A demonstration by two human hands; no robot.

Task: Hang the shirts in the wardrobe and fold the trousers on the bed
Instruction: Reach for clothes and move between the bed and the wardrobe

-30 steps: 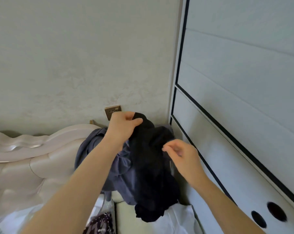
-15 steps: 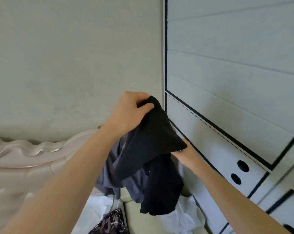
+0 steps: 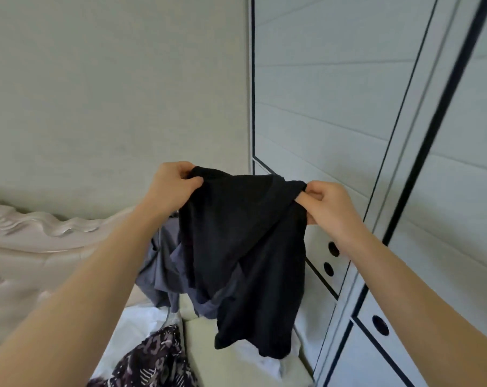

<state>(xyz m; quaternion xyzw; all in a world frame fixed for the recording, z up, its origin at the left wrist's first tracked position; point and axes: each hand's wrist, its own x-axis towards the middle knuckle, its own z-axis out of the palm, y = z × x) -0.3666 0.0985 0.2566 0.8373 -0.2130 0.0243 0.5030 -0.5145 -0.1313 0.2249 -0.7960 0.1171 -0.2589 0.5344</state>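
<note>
A black garment (image 3: 245,247) hangs spread between my two hands in front of the wardrobe. My left hand (image 3: 173,187) pinches its upper left corner and my right hand (image 3: 327,203) pinches its upper right corner. A grey-blue garment (image 3: 164,263) hangs behind the black one, partly hidden by it. The wardrobe (image 3: 376,135) with white panelled doors and black trim fills the right side. Whether the black garment is a shirt or trousers I cannot tell.
A cream tufted headboard (image 3: 27,247) runs along the left under a pale wall. White cloth (image 3: 141,325) and a dark patterned garment (image 3: 152,361) lie on the bed below my arms. The wardrobe doors have round finger holes (image 3: 333,248).
My right hand came out from under the black garment and rose to pinch its right corner. Both hands moved apart, so the cloth now hangs spread instead of bunched.
</note>
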